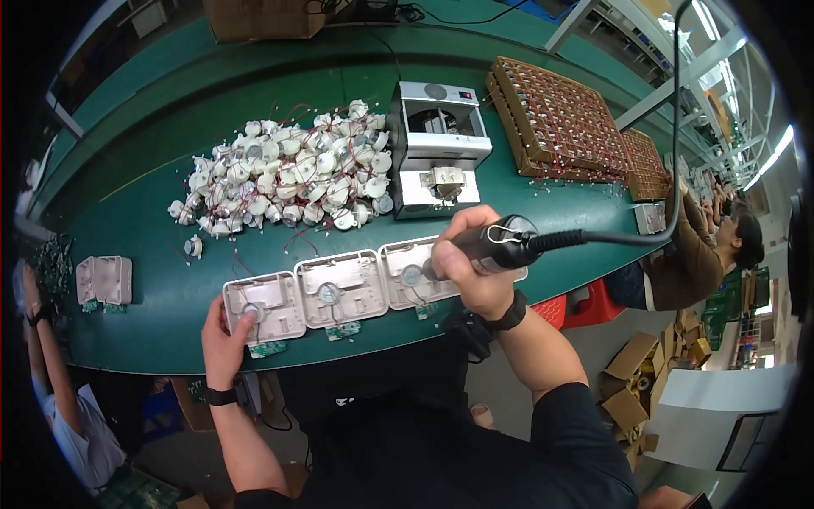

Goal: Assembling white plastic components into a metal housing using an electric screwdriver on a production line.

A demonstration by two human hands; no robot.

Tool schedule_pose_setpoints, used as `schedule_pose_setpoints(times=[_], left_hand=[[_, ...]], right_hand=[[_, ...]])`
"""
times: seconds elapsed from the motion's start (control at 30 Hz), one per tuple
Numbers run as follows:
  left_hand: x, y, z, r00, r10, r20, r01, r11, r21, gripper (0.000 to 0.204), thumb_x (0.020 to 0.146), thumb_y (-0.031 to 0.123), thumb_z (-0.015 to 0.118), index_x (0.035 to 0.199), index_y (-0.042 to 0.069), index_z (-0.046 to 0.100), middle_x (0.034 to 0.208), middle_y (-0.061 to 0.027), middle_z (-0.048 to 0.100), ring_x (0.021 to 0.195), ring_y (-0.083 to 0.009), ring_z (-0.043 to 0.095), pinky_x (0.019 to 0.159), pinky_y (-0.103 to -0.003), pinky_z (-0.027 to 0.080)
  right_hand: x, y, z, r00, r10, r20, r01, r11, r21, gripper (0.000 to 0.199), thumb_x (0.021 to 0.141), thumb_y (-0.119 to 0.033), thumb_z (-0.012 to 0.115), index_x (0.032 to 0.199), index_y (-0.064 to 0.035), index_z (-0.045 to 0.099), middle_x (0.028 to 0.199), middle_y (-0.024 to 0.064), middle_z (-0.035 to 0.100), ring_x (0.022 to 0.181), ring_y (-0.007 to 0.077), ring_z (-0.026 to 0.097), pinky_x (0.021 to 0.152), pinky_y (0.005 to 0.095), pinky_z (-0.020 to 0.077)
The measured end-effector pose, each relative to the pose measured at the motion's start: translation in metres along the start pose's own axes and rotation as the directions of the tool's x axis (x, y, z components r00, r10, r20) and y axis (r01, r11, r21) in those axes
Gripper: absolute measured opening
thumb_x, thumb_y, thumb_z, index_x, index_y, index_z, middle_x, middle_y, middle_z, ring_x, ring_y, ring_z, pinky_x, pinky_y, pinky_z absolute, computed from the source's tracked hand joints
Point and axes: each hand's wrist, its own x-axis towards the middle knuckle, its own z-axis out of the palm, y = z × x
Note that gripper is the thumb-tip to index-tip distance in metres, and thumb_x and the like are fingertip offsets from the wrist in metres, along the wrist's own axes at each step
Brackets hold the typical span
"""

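Note:
Several white plastic housings (343, 293) lie open side by side along the bench's near edge, each with a round grey disc-shaped part inside. Green circuit boards (343, 331) stick out below them. My left hand (225, 338) grips the leftmost housing (284, 316) at its left side, its thumb pressed on the round part (253, 311). In my right hand (475, 276) is a black electric screwdriver (500, 244), held nearly level over the housings on the right, its cable leading off to the right. The screwdriver's tip points left, near another round part (412, 275); my fingers partly hide the housing beneath.
Behind the housings rises a pile of white motor-like parts with red wires (297, 165). Beside it stands a grey screw feeder (441, 153), then cardboard trays of wired parts (564, 119). More housings (104, 280) sit far left. Co-workers (704, 254) are at both sides.

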Motion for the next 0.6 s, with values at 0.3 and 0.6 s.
schedule_pose_setpoints(times=[0.3,0.6], left_hand=[[-0.009,0.042,0.076,1.0,-0.004,0.026,-0.001,0.983,0.183,0.057,0.084,0.026,0.083,0.127,-0.002,0.058,0.083,-0.0054,0.069,0.071,-0.0105,0.061,0.066,-0.027,0.05],[-0.005,0.054,0.13,0.999,0.032,0.023,-0.037,0.971,0.237,0.067,0.079,0.04,0.085,0.125,-0.002,0.059,0.068,-0.0039,0.058,0.06,-0.0153,0.056,0.057,-0.031,0.046]], right_hand=[[0.019,-0.008,-0.073,0.993,0.05,-0.105,-0.052,0.999,-0.016,0.018,0.09,-0.001,0.061,0.103,-0.0012,0.048,0.071,0.0076,0.06,0.06,0.0145,0.058,0.059,0.0302,0.0495],[0.044,-0.038,-0.094,0.97,-0.116,-0.212,0.098,0.991,-0.095,0.014,0.091,-0.004,0.061,0.1,-0.0015,0.051,0.069,0.0077,0.058,0.058,0.0159,0.056,0.058,0.0309,0.0482]])
